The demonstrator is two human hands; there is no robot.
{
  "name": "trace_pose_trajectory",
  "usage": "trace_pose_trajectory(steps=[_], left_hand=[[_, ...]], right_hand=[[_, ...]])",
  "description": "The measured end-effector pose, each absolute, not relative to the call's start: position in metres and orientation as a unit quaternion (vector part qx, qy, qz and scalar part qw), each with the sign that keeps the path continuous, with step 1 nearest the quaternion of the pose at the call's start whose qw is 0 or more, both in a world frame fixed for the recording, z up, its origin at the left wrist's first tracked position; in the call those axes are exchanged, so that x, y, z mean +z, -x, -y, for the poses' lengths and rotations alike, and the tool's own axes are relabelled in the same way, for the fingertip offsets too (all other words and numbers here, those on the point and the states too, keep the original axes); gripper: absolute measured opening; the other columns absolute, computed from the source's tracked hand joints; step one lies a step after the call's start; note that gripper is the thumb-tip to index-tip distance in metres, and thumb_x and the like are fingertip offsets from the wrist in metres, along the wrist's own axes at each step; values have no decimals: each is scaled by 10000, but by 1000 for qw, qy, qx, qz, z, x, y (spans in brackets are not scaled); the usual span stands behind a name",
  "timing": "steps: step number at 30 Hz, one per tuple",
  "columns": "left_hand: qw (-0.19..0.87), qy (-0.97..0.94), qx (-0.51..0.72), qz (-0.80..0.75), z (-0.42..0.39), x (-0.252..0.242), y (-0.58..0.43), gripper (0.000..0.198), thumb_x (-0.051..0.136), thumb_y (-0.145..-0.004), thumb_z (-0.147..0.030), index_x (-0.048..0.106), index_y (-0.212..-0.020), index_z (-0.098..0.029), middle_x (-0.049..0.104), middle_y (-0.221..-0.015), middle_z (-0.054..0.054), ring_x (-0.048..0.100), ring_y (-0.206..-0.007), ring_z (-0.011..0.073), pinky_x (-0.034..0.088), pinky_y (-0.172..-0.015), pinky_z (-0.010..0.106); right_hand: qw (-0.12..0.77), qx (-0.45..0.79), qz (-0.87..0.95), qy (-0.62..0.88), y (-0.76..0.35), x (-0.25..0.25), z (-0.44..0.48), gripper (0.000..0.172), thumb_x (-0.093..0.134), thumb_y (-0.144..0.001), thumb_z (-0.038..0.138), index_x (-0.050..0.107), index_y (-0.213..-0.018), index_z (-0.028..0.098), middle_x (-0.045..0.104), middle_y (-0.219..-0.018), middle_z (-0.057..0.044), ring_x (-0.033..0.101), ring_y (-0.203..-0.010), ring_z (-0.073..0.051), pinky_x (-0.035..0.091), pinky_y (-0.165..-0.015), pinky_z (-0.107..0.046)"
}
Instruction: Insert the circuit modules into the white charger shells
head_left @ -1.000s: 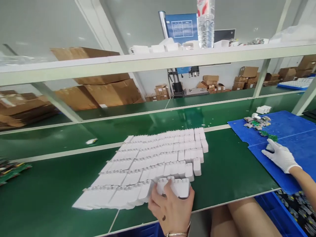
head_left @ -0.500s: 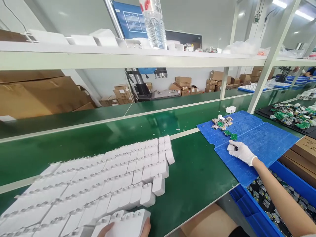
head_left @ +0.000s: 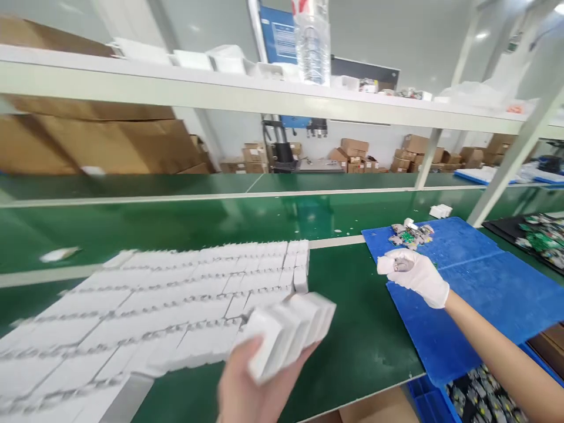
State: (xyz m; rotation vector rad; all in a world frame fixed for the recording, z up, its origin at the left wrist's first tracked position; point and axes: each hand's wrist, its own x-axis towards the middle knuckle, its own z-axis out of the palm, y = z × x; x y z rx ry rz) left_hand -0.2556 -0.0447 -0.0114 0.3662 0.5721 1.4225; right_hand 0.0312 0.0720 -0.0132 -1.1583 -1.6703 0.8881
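Observation:
My bare left hand (head_left: pixel 255 382) grips a short row of white plastic housings (head_left: pixel 288 332), pressed side by side and tilted. They are above the green bench, at the near right end of a large array of similar white housings (head_left: pixel 176 299). My right hand (head_left: pixel 416 273), in a white glove, pinches a small white plastic part (head_left: pixel 386 265) between thumb and fingers. It hovers over the left edge of a blue sheet (head_left: pixel 493 288). Just beyond it lies a pile of small circuit boards and parts (head_left: pixel 412 234).
A blue crate (head_left: pixel 429 399) of small assemblies stands below the bench edge at right. More circuit boards (head_left: pixel 544 241) lie on a black mat. A white shelf (head_left: pixel 220 91) with a plastic bottle (head_left: pixel 312 47) spans above. Cardboard boxes (head_left: pixel 118 147) stand behind the bench.
My left hand has lifted the row of housings away from the array's near end and carried it forward and right. My right hand has risen off the blue sheet with the small white part.

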Motion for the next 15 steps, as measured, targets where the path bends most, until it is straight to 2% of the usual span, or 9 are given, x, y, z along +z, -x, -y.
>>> trace_pose_trajectory(steps=[2, 5, 9, 13, 15], left_hand=[[731, -107, 636, -223, 14, -4, 229, 298, 609, -717, -407, 608, -974, -255, 640, -1077, 47, 516, -1132, 342, 389, -965, 582], [758, -77, 620, -185, -33, -3, 203, 311, 595, -713, -408, 624, -914, -172, 653, -1009, 104, 577, -1036, 336, 404, -970, 532], [761, -64, 626, -161, -64, -24, 192, 366, 567, -749, -446, 643, -936, -142, 657, -1032, 138, 582, -1046, 344, 388, -988, 522], [785, -65, 601, -131, -60, -49, 193, 350, 532, -788, -459, 669, -899, -157, 677, -1034, 117, 583, -1063, 327, 341, -1027, 521], [798, -70, 585, -125, -55, -55, 194, 366, 509, -806, -468, 674, -918, -162, 679, -1040, 109, 586, -1061, 308, 332, -1038, 495]], right_hand=[[459, 379, 687, 416, -12, -7, -86, 414, 735, -618, 293, 630, -1001, 177, 689, -989, -84, 666, -887, -226, 556, -775, -358], [512, 373, 681, 367, 3, -18, -101, 372, 737, -628, 253, 644, -983, 195, 672, -1016, -76, 670, -876, -210, 569, -745, -330], [601, 246, 679, 343, 0, -49, -101, 292, 695, -694, 216, 664, -984, 205, 642, -1057, -92, 673, -876, -202, 589, -693, -294], [550, 47, 764, 334, -4, -59, -85, 295, 656, -736, 168, 674, -1023, 232, 667, -1020, -77, 676, -872, -197, 590, -744, -296], [531, -9, 789, 310, -3, -56, -77, 317, 640, -748, 156, 659, -1054, 236, 679, -994, -66, 678, -869, -191, 586, -763, -287]])
